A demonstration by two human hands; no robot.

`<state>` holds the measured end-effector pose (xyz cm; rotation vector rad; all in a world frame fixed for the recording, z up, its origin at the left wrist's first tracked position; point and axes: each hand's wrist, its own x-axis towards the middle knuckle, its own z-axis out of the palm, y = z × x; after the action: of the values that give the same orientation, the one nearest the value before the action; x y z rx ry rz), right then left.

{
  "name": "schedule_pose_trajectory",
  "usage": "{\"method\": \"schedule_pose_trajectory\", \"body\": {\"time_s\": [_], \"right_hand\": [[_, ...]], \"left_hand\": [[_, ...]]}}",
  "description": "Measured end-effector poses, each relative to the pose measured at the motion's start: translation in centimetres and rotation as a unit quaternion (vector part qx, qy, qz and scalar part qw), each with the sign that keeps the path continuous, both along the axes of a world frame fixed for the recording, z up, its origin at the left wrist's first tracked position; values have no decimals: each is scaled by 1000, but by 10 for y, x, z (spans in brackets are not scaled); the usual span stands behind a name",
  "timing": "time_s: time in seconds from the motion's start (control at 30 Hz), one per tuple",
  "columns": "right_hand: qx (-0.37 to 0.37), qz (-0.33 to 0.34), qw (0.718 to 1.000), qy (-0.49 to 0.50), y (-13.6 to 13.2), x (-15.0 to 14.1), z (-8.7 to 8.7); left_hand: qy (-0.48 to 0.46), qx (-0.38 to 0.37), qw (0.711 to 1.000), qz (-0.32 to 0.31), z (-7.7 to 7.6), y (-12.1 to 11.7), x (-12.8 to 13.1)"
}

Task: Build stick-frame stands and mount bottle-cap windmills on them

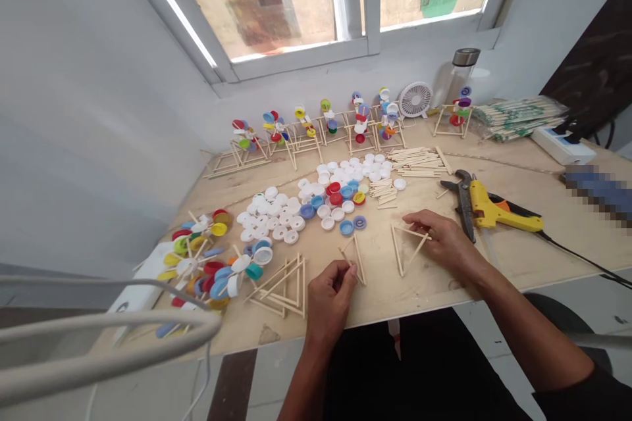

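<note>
Near the table's front edge, my left hand (332, 293) pinches one side of a small triangular stick frame (360, 262). To its right, my right hand (437, 237) has its fingers closed on the upper right corner of a second triangle of wooden sticks (397, 251). The two triangles stand apart from each other. Left of my left hand lie several more stick triangles (284, 289), overlapping on the tabletop. Blue and purple bottle caps (346, 227) lie just beyond the left triangle. My fingers partly hide the held sides of both frames.
White bottle caps (269, 214) and loose sticks (415, 162) cover the table's middle. A yellow glue gun (503, 207) and black-handled cutters (464, 200) lie right. Cap wheels (197, 263) crowd the left; finished stands (360, 128), a fan (415, 100) and a bottle (461, 75) line the back.
</note>
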<state>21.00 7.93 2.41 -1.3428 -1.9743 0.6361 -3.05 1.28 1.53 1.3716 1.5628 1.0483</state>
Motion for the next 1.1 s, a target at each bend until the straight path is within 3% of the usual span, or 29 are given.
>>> {"method": "schedule_pose_trajectory", "body": {"time_s": [0.23,0.43,0.67,0.87,1.1], "right_hand": [[29,-89,996,-13,3,-2,-3],[72,-104,990,-62,3,3,-4],[206,-170,947,-180,4,24,2],[163,-183,945,-217,20,48,23],[39,-99,926,-363,71,43,54]], "left_hand": [[14,10,1000,-4,-8,0,-2],[24,13,1000,-3,-4,0,-3],[24,28,999,-2,-6,-1,-4],[13,25,1000,7,-16,-1,-6],[3,15,1000,3,-5,-1,-6]]}}
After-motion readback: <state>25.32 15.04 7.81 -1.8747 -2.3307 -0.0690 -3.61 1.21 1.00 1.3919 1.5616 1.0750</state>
